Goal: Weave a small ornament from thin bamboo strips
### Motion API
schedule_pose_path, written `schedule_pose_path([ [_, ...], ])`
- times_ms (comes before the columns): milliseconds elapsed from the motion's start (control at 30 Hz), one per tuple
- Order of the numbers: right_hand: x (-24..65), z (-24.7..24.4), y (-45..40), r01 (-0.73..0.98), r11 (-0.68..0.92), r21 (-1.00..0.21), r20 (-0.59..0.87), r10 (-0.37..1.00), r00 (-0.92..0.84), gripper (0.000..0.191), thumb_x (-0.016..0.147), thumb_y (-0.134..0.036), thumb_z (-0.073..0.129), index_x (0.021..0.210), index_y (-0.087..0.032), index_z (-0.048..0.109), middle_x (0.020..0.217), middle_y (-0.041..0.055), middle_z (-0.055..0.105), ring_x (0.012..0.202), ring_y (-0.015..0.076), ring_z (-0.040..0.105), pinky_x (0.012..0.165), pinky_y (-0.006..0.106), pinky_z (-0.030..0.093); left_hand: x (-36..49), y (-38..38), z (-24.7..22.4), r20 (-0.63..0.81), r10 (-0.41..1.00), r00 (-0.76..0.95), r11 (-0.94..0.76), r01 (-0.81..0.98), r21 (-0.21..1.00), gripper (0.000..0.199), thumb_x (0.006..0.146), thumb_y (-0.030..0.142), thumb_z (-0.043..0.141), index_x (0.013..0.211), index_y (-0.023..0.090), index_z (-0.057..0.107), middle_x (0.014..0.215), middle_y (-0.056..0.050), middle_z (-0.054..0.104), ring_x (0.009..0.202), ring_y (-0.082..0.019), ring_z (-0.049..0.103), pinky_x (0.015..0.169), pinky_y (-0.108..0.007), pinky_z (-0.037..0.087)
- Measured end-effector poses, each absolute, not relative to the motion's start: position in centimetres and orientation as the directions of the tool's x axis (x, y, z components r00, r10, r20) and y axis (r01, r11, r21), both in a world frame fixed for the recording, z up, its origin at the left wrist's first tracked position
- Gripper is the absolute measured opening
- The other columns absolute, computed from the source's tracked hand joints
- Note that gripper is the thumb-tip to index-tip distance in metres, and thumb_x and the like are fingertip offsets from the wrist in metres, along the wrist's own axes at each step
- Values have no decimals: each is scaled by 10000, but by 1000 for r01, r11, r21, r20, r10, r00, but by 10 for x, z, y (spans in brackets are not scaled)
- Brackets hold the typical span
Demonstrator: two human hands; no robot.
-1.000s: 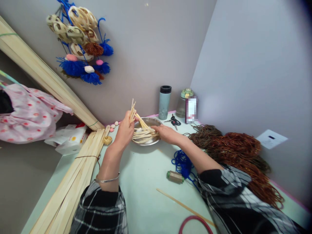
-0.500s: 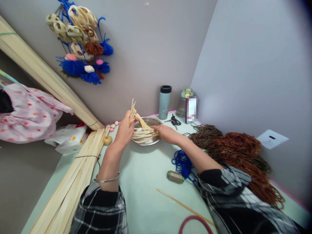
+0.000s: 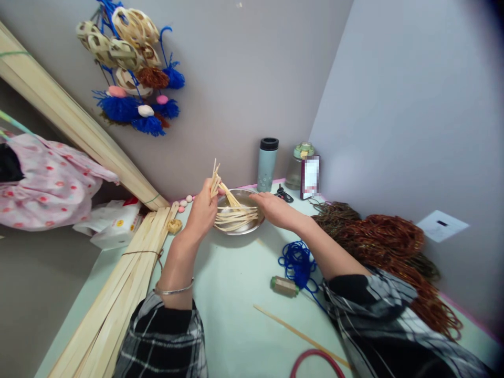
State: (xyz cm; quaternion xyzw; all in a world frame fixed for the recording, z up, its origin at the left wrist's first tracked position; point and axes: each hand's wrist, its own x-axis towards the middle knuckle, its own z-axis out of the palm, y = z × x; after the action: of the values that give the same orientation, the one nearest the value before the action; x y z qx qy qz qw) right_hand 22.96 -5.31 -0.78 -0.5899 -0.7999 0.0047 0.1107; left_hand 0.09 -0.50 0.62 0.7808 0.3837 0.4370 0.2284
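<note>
My left hand (image 3: 202, 210) is closed around a bundle of thin pale strips (image 3: 232, 197), which look like bamboo. Their short ends stick up above the fist. Lower down, the strips bend and spread in curved lines inside a shiny metal bowl (image 3: 244, 229). Over the bowl's right rim, my right hand (image 3: 275, 211) has its back turned up and its fingers stretched to the left, close to the strips. Its palm and some of its fingers are hidden.
Wide flat strips (image 3: 114, 294) lie at left. Behind the bowl stand a blue tumbler (image 3: 267, 167), a bottle (image 3: 293, 176) and a phone (image 3: 310, 181). Blue cord (image 3: 297, 262), a thread spool (image 3: 284, 286), brown cord bundles (image 3: 381, 236) and a red ring (image 3: 315, 353) lie at right.
My right hand has moved slightly up and right, from the strips to the bowl's rim, and now covers part of the keys. My left hand still holds the strips.
</note>
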Motion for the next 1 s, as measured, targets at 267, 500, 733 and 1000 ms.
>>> schedule_pose_path([
  [267, 228, 7, -61, 959, 270, -82, 146, 956, -256, 460, 935, -2, 358, 1313, -183, 548, 1082, 98, 680, 952, 231, 556, 770, 302, 388, 0, -3, 4, 516, 797, 314, -603, 376, 703, 323, 934, 147, 354, 1209, 211, 511, 988, -60, 706, 970, -190, 680, 916, -377, 515],
  [500, 230, 5, -60, 967, 247, -59, 111, 964, -240, 368, 942, -20, 394, 1212, -181, 584, 1020, 103, 680, 949, 242, 566, 727, 299, 377, -1, -2, 2, 512, 802, 307, -597, 388, 703, 318, 944, 166, 359, 1217, 217, 513, 990, -57, 715, 928, -189, 687, 925, -385, 514],
  [733, 236, 0, -55, 969, 245, -18, 123, 963, -241, 432, 942, -26, 392, 1318, -172, 549, 1149, 127, 659, 1066, 251, 581, 793, 309, 418, 0, -2, 1, 512, 799, 314, -600, 381, 703, 319, 949, 167, 356, 1225, 212, 509, 989, -60, 715, 942, -195, 687, 934, -395, 510],
  [1000, 239, -3, -53, 969, 248, -4, 136, 960, -245, 438, 945, -32, 395, 1329, -175, 548, 1151, 130, 670, 1075, 264, 594, 826, 330, 433, 0, -3, 2, 505, 805, 311, -592, 395, 702, 307, 956, 180, 352, 1214, 222, 513, 1005, -60, 716, 948, -197, 691, 932, -394, 515],
])
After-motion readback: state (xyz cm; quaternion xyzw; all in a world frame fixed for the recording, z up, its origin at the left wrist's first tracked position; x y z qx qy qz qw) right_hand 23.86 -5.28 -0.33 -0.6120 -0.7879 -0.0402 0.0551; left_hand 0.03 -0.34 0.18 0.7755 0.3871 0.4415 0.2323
